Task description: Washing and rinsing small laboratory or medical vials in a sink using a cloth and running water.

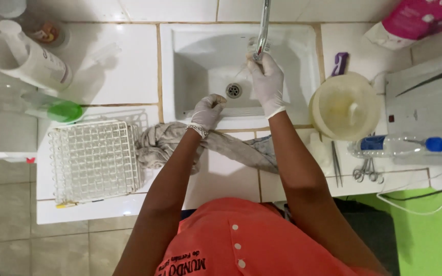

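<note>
Over a white sink (303, 56), gloved for wet work. Below the fingers, a grey cloth (241, 148) draped along the counter edge to catch drips. Right hand (268, 82) closed around a small clear glass (254, 47) under the tap (263, 25); left hand (206, 112) curled shut near the drain (234, 90), contents hidden.

A clinic or lab wash station: white tiled sink (303, 56), steel forceps (336, 163), scissors (368, 171), wire basket (94, 161).
</note>
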